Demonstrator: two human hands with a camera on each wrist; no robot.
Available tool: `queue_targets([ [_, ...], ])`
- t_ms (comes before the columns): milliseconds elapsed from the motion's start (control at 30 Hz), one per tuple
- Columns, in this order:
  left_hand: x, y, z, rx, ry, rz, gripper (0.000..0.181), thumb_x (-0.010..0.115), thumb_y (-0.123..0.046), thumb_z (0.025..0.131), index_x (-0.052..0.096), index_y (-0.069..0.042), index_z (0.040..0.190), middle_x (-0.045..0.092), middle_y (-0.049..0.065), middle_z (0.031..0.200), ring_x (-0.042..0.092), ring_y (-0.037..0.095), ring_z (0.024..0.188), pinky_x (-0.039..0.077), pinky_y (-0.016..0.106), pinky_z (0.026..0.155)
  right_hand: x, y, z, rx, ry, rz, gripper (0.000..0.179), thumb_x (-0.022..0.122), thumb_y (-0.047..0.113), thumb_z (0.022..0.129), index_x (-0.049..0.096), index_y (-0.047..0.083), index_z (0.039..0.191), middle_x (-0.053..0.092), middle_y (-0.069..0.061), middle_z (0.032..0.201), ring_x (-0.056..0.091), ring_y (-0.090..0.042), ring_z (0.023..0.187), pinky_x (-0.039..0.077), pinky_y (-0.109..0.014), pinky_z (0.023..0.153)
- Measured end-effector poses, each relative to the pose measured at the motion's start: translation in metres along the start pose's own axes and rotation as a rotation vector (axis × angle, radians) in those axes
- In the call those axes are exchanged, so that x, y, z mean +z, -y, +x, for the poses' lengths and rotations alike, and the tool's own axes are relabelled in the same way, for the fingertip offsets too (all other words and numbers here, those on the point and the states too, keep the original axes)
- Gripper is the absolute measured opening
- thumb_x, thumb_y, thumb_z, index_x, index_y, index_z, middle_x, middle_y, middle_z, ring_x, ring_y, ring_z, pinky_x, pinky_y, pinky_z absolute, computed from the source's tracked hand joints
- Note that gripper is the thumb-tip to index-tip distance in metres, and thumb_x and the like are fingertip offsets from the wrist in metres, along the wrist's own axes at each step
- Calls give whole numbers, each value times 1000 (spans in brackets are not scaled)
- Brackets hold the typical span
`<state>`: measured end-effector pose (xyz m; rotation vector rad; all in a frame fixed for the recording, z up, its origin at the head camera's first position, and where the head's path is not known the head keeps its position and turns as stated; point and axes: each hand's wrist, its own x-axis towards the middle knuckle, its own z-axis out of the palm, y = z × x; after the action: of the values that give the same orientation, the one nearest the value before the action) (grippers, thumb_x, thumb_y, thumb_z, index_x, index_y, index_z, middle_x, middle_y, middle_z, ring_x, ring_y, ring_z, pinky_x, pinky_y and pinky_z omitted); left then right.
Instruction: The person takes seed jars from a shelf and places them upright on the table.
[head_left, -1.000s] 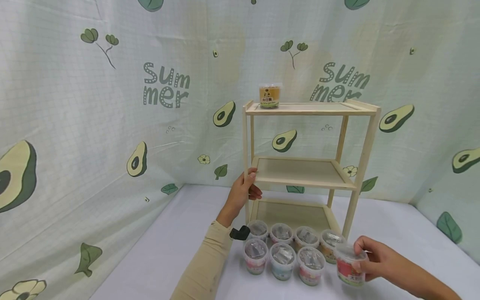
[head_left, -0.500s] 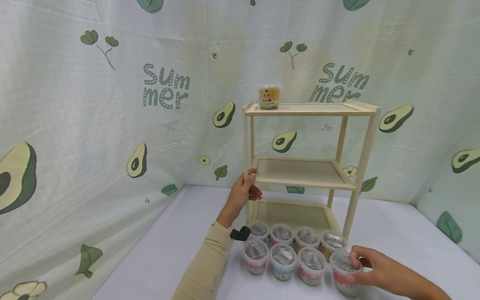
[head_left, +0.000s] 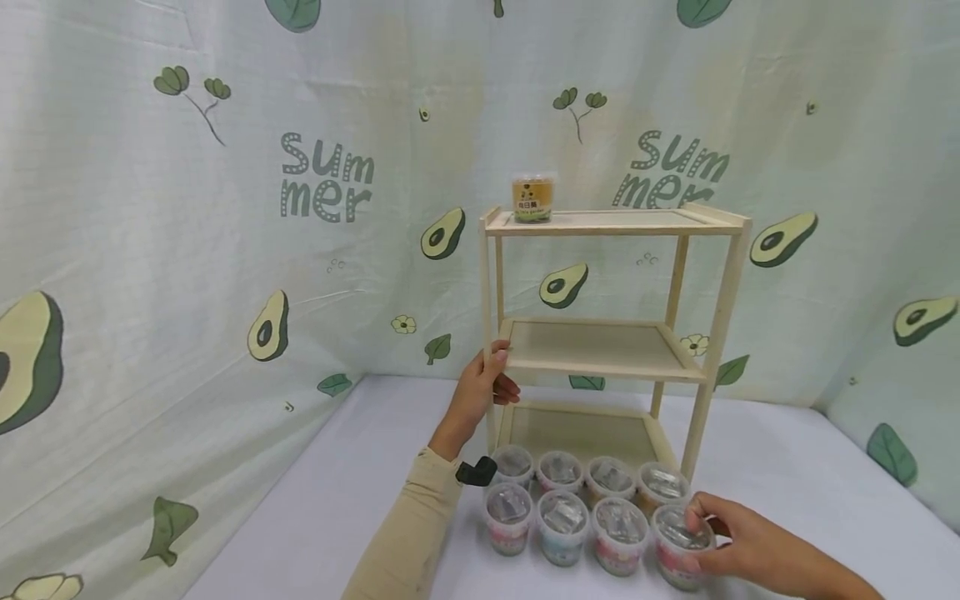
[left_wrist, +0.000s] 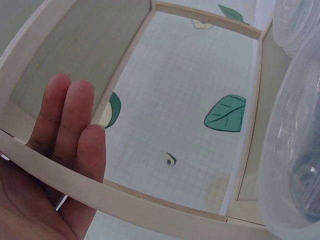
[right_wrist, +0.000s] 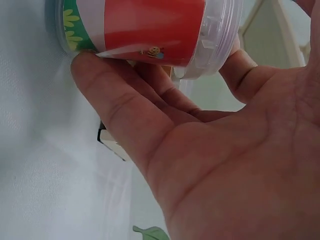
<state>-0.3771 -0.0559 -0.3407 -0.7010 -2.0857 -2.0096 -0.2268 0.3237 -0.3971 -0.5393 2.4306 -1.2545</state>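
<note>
A three-tier wooden shelf rack (head_left: 592, 346) stands on the table, and my left hand (head_left: 474, 393) grips its left front post at the middle shelf. The left wrist view shows those fingers (left_wrist: 80, 112) past the pale post. My right hand (head_left: 757, 546) holds a clear plastic cup (head_left: 675, 562) by its lid and side, at the right end of the front row of cups. In the right wrist view this cup (right_wrist: 155, 25) has a red label with a small bee and a green band at the base, close over the white surface.
Several similar lidded cups (head_left: 562, 542) stand in two rows before the rack. One cup with a yellow label (head_left: 532, 200) sits on the top shelf at the left. A printed avocado curtain (head_left: 420, 125) hangs behind the white table (head_left: 315, 517).
My right hand has lowered the red-labelled cup and brought it left, in line with the front row. The left hand stays on the post. The head view has shifted slightly.
</note>
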Motion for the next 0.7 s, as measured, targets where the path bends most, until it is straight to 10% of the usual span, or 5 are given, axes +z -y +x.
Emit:
queue_targets([
  [700,2,-2,1,-1,-7,-4,51,48,-48,105,50,-16,145,67,15,78,69,24,67,55,34,66,-7,-15,-1,-190,101,105,22,59,5,97,55,4,119,56,-12,117,56,-15,100,45,-22,79],
])
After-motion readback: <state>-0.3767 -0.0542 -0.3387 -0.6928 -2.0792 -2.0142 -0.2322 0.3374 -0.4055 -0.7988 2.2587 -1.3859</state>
